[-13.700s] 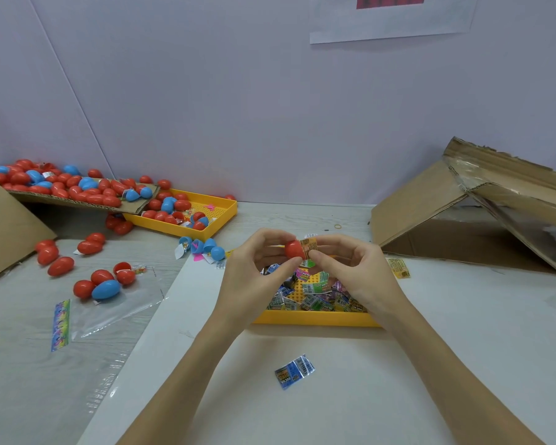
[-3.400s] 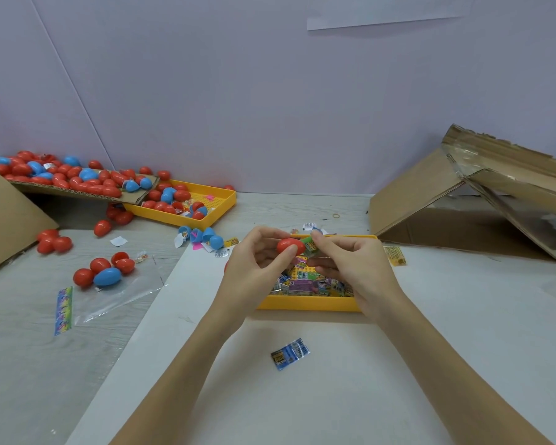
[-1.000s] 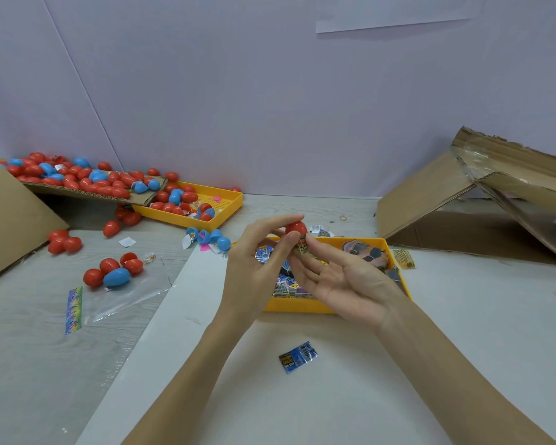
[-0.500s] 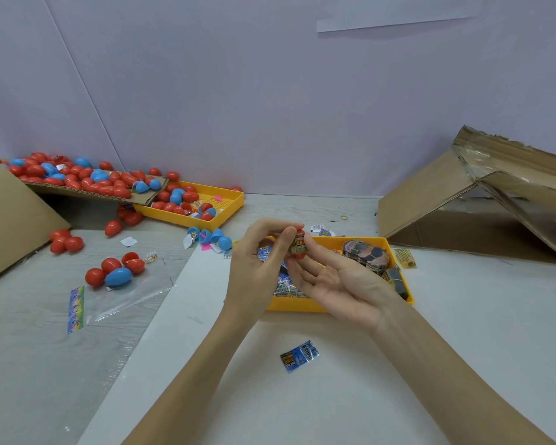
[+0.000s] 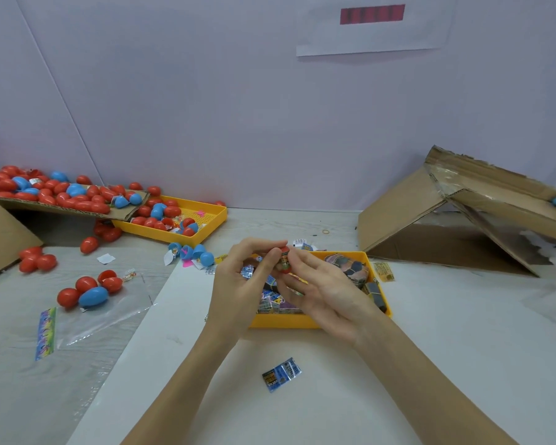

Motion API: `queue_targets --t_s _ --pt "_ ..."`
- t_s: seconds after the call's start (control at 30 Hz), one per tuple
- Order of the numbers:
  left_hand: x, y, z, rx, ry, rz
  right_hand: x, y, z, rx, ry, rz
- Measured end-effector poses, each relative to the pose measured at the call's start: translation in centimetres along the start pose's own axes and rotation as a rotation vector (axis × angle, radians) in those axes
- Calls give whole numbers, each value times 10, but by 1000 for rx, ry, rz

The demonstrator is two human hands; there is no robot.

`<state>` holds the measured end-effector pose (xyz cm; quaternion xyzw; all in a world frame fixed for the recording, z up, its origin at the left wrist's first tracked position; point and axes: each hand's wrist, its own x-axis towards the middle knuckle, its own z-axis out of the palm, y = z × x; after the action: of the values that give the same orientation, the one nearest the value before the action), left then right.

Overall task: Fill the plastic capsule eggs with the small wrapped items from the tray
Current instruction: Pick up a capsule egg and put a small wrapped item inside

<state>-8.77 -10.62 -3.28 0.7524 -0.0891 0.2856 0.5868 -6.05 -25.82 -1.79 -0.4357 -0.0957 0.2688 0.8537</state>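
From the head camera, the left hand (image 5: 238, 284) is pinching a red capsule egg (image 5: 284, 260) between curled thumb and fingertips, holding it above the far side of the yellow tray (image 5: 289, 321), which is sitting near the middle of the desk (image 5: 463, 348). A wrapped item (image 5: 285, 261) is showing at the egg's middle (whether it is fully tucked in, or the two halves are gaping round it, is too small to tell). The right hand (image 5: 328, 293) is lying palm up just beside the egg, its fingers nearly straight and gripping nothing, fingertips (image 5: 294, 256) touching or almost touching the shell. More wrapped items are filling the tray, and one blue packet (image 5: 281, 374) is lying on the desk nearer the front edge.

The step in hand is probably seating the item and closing this egg. The next move is likely calling for the right hand to press the halves together until they snap, while minding that no wrapper is caught in the seam.

Other eggs (image 5: 61, 194) are piling up at the desk's far left corner.
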Motion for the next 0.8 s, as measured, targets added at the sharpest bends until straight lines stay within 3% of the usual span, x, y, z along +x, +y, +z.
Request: queue_targets --t_s 0.2,0.3,0.37,0.47,0.6,0.8 --pt "0 2 -6 70 4 -11 3 -5 -3 -279 74 -156" --pt "1 1 -8 105 29 -20 9 -51 -11 137 117 -153" --pt "2 1 -8 91 57 -53 10 -98 -19 414 162 -276" --pt "3 1 -8 92 76 -109 8 -149 -27 523 207 -419" --pt "4 -2 -10 100 94 -135 10 -128 -34 226 283 -285" --pt "7 -11 -16 194 160 -165 14 -51 -41 -107 246 -133"
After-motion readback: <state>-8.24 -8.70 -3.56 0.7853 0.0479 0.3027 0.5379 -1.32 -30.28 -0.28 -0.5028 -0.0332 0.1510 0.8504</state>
